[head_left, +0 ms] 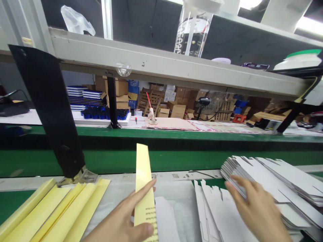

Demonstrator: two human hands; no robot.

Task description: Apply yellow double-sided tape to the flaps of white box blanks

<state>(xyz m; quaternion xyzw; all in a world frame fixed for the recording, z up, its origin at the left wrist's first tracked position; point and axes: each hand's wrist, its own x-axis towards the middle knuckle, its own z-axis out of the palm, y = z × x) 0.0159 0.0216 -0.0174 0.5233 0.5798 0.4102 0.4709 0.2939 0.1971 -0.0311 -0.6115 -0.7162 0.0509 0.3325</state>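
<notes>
My left hand (126,215) is closed around a narrow yellow folded paper box (143,178), held upright with lines of dark print near its lower end. A white flap (165,218) shows just right of it; I cannot tell whether it is joined to the box. Fingers apart and holding nothing visible, my right hand (257,208) hovers over white flat cartons. Beneath and left of that hand lie a few loose white cartons (209,211); a thick stack of white cartons (285,188) spreads to its right. Several yellow folded boxes (68,215) lie side by side at lower left.
A green conveyor belt (176,158) runs across behind the worktable. A black post (50,111) stands at left, and a grey shelf beam (164,64) crosses overhead. Beyond are blue parts in a white tray (101,120), a glue bottle with a red nozzle (151,116) and cardboard boxes (178,110).
</notes>
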